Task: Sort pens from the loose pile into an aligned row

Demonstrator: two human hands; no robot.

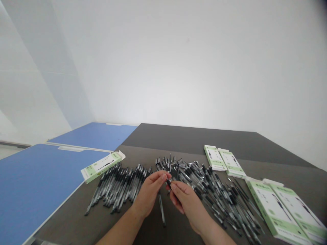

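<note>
Both my hands meet over the middle of the dark table, closed around one pen (168,182) with a black grip. The fingertips of my left hand (149,191) pinch its upper end. Lower down, my right hand (187,200) has thumb and fingers around it, hiding the rest of its length. Below my left hand a clear-barrelled pen (161,210) points towards me; whether that hand touches it I cannot tell. To the left lies a row of pens (120,187), roughly side by side. A larger, jumbled heap of pens (214,190) spreads behind and right of my right hand.
A green and white pen box (103,166) lies at the left edge. Two similar boxes (215,157) lie at the back right, and two more (278,212) nearer on the right. Blue-topped tables (51,183) adjoin on the left. A white wall (178,68) stands behind.
</note>
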